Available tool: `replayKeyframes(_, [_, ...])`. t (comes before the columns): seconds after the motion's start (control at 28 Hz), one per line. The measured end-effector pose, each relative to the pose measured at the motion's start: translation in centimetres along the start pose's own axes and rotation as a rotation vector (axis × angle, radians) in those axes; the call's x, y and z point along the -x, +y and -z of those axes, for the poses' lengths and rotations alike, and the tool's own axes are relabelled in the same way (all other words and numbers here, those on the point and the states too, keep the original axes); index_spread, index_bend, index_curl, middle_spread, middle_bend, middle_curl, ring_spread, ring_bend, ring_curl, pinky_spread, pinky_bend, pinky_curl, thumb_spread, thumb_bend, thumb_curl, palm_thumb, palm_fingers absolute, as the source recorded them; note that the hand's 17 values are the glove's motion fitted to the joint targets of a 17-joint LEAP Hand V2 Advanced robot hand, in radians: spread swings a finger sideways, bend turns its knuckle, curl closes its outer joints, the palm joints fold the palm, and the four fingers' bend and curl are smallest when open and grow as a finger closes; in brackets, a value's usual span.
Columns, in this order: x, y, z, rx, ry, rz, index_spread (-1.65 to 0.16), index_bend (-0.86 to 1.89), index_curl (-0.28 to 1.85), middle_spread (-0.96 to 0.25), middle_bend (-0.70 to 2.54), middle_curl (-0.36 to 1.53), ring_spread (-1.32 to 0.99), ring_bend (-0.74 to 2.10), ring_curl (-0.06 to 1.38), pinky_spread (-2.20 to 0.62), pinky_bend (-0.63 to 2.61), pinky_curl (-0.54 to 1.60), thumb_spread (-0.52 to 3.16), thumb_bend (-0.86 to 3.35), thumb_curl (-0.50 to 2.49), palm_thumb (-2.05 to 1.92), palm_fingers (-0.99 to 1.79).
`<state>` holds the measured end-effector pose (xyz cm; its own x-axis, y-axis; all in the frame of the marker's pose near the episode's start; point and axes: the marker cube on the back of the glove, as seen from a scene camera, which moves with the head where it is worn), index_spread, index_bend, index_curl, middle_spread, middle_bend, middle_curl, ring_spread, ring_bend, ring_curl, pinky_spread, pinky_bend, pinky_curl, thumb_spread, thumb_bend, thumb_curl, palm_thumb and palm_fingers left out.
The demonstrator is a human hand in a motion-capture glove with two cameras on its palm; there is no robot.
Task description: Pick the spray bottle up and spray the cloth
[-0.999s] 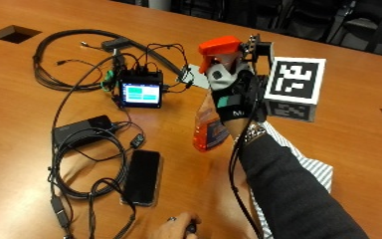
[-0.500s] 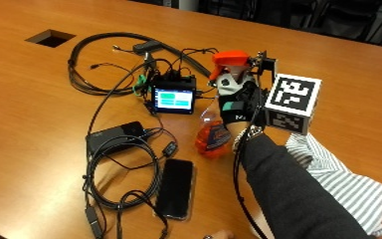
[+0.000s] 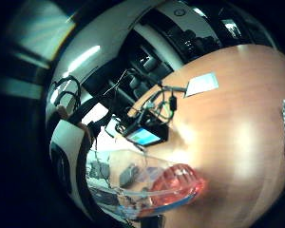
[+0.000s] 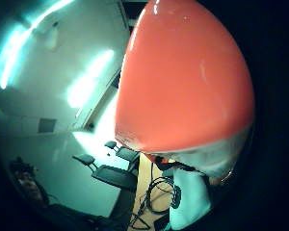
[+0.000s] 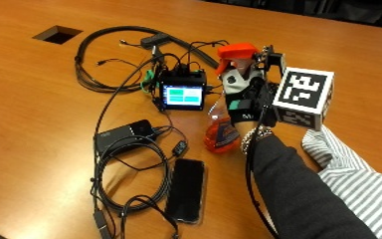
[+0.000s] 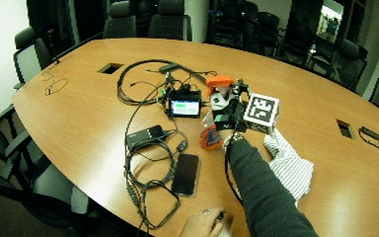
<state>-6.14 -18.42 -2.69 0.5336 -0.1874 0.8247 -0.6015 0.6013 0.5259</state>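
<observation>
In the outside view the spray bottle (image 5: pixel 221 130) stands upright, with an orange spray head (image 5: pixel 237 52), a white neck and a clear body with orange at its base. My gloved right hand (image 5: pixel 245 102) grips it round the neck from the near side. Its base is close to the table; I cannot tell whether it touches. The striped cloth (image 5: pixel 350 172) lies crumpled on the table to the right of my forearm, apart from the bottle. The orange head (image 4: pixel 183 82) fills the thumb side palm view. In the little finger side palm view the clear body (image 3: pixel 152 185) shows over the wood.
Just left of the bottle stands a small device with a lit screen (image 5: pixel 183 95), amid looped black cables (image 5: pixel 111 55). A black box (image 5: pixel 121 134) and a phone (image 5: pixel 186 189) lie nearer the front. A table cut-out (image 5: pixel 56 34) is far left. A bare hand (image 6: pixel 206 222) rests at the front edge.
The outside camera has shifted its view. My hand keeps its grip on the bottle beside the screen device; nothing else has visibly moved.
</observation>
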Motion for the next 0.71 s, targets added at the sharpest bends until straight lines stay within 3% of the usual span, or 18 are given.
replayKeyframes(0.39, [-1.7, 1.7, -2.4, -0.007, 0.034, -0.039, -0.27, 0.25, 0.60, -0.20, 0.60, 0.54, -0.21, 0.71, 0.50, -0.34, 0.52, 0.42, 0.51, -0.04, 0.77, 0.86, 1.38])
replayKeyframes(0.57, [-2.5, 1.8, -4.2, 0.074, 0.035, -0.109, -0.28, 0.23, 0.60, -0.20, 0.60, 0.54, -0.19, 0.69, 0.49, -0.33, 0.53, 0.42, 0.54, -0.03, 0.77, 0.85, 1.36])
replayKeyframes(0.68, [-2.1, 1.4, -5.6, 0.198, 0.013, -0.143, -0.28, 0.19, 0.59, -0.21, 0.55, 0.52, -0.18, 0.62, 0.47, -0.28, 0.53, 0.42, 0.56, -0.03, 0.76, 0.87, 1.18])
replayKeyframes(0.71, [-1.7, 1.3, -6.2, 0.247, 0.006, -0.150, -0.29, 0.19, 0.58, -0.21, 0.52, 0.51, -0.17, 0.57, 0.45, -0.20, 0.45, 0.40, 0.58, -0.02, 0.76, 0.88, 0.96])
